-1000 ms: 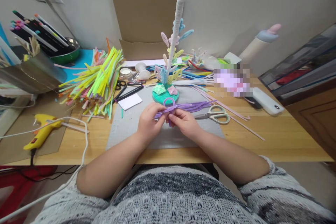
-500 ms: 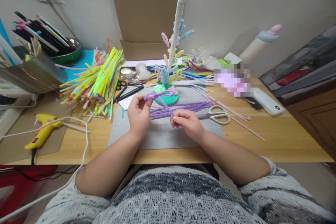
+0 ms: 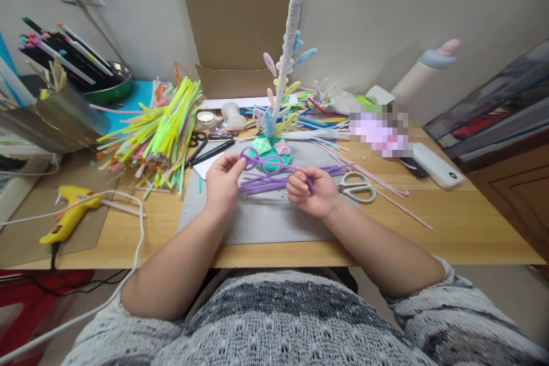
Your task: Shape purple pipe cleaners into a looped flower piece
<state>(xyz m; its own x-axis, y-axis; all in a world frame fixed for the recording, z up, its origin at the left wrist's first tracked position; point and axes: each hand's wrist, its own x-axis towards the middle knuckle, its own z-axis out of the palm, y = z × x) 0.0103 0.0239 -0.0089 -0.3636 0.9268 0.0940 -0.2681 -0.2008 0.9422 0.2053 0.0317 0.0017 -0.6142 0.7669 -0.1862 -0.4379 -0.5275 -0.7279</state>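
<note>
A purple pipe cleaner (image 3: 271, 164), bent into loops with a straight tail, is stretched between my two hands. My left hand (image 3: 225, 180) pinches the looped end between thumb and fingers. My right hand (image 3: 312, 190) is closed around the tail, whose tip pokes out below the fingers. Beneath them a bundle of straight purple pipe cleaners (image 3: 266, 183) lies on the grey cutting mat (image 3: 266, 223). Just behind stands a white wrapped stem (image 3: 288, 51) with pastel looped petals, rising from a round green base (image 3: 281, 154).
Scissors (image 3: 357, 187) lie right of my right hand. At left are a heap of coloured pipe cleaners (image 3: 167, 120), a yellow glue gun (image 3: 71, 214) with a white cord, and black pens (image 3: 210, 151). A white phone-like device (image 3: 437, 166) and loose pink pipe cleaners (image 3: 364, 168) are at right.
My right hand has moved slightly right and turned, drawing the tail from a downward slant to nearly level. The purple loops now face the camera more openly. My left hand has barely shifted.
</note>
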